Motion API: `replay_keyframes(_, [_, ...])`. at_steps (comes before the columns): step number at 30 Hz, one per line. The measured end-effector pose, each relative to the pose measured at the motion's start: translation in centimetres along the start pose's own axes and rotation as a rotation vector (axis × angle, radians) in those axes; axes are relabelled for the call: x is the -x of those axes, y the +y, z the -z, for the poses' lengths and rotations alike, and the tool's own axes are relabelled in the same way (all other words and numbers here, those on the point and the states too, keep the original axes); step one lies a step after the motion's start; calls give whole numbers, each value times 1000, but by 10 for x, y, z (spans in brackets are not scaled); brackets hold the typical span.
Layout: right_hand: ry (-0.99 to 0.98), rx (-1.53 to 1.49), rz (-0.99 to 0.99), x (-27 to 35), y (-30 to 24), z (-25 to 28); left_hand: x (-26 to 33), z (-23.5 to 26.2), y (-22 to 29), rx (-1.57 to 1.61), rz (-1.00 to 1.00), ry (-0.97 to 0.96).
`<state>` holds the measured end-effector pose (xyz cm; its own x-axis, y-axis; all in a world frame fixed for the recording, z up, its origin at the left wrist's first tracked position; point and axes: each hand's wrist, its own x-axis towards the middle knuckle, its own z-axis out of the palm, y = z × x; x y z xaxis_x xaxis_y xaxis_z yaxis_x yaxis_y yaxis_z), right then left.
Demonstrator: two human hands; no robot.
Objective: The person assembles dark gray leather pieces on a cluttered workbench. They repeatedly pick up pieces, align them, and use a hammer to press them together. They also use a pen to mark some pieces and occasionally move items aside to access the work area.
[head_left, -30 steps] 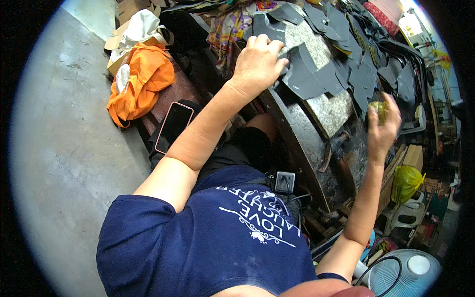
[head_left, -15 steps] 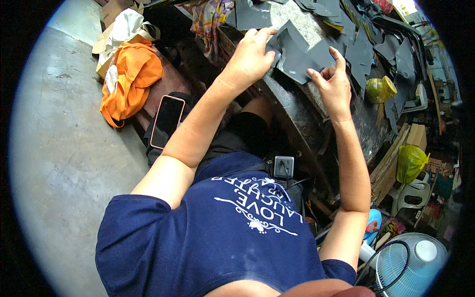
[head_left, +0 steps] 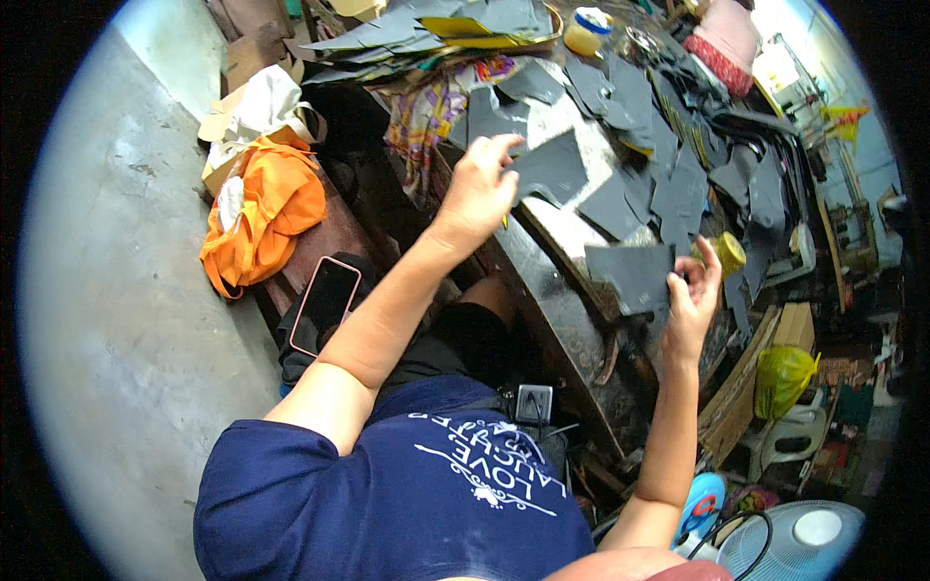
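Note:
My left hand (head_left: 481, 184) pinches the edge of a dark grey cut leather piece (head_left: 554, 168) held just above the worktable (head_left: 557, 281). My right hand (head_left: 693, 290) grips a second dark grey piece (head_left: 635, 276) near the table's front edge. Several more grey pieces (head_left: 668, 184) lie spread over the tabletop beyond both hands. A small yellow tub (head_left: 728, 254) stands just right of my right hand.
A phone (head_left: 325, 304) lies on a low bench at the left, beside an orange cloth (head_left: 266, 208) and a white bag (head_left: 262, 107). A yellow-lidded jar (head_left: 587, 31) stands at the table's far end. A fan (head_left: 804, 537) and yellow bag (head_left: 785, 376) sit at lower right.
My right hand came off the piece it shared with the left and drew back toward me with its own grey piece. My left hand still holds its piece.

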<state>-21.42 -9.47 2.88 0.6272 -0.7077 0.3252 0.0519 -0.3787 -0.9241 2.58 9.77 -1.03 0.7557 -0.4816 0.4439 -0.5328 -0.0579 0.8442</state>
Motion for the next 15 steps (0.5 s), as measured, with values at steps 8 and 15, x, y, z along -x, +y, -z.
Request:
replay_keyframes(8, [-26,141,-103,17,5,30,0,-10,15,-497,-171,-48])
replay_keyframes(15, [102,332,-44,56,-1,31,-12,18,2,-516,-163,180])
